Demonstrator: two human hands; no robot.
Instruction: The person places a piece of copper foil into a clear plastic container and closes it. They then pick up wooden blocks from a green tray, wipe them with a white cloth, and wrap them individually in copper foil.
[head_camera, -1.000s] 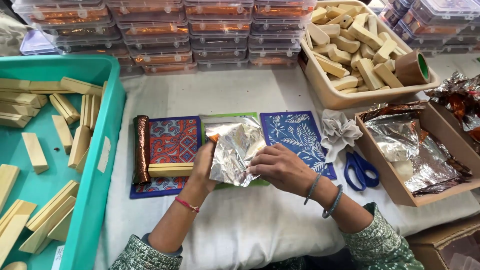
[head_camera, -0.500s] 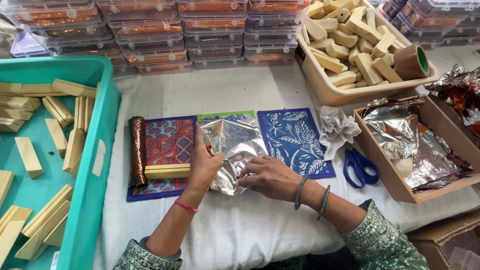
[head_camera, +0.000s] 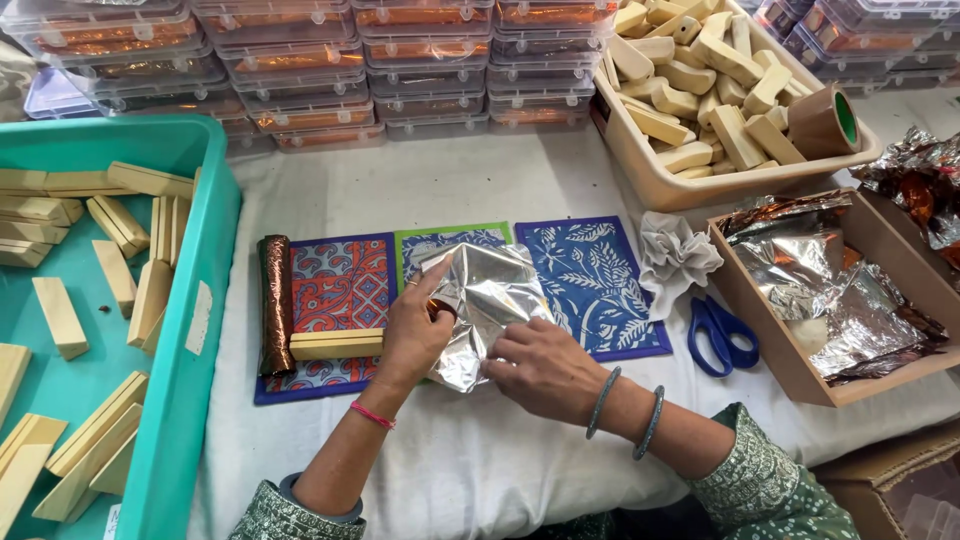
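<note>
Where the two hands met at the middle of the work surface, one sheet of silver foil (head_camera: 487, 305) lay crumpled over the green mat (head_camera: 440, 240), the centre one of three patterned mats. The red mat (head_camera: 340, 285) sat to its left and the blue mat (head_camera: 595, 280) to its right. On the red mat rested one bare wooden block (head_camera: 335, 344) and, touching its left end, one copper-wrapped block (head_camera: 273, 300) lying lengthwise. One pair of blue-handled scissors (head_camera: 722, 330) and one white paper rosette (head_camera: 675, 258) lay to the right of the blue mat.

The surface was a table covered with a white cloth (head_camera: 440, 185). A teal crate (head_camera: 190, 330) of wooden blocks stood at the left, a beige tray (head_camera: 690, 185) of more blocks with one roll of brown tape (head_camera: 822, 120) at the upper right, and a cardboard box (head_camera: 780, 350) of foil sheets at the right. Stacked clear lidded containers (head_camera: 400, 60) lined the far edge.

The left hand (head_camera: 415, 335) curled around the foil's left edge, fingers bent and closed on it. The right hand (head_camera: 540, 365) lay flat, fingers pressed on the foil's lower right edge. The foil lay between and partly under both hands. Whether a block was inside the foil could not be determined.
</note>
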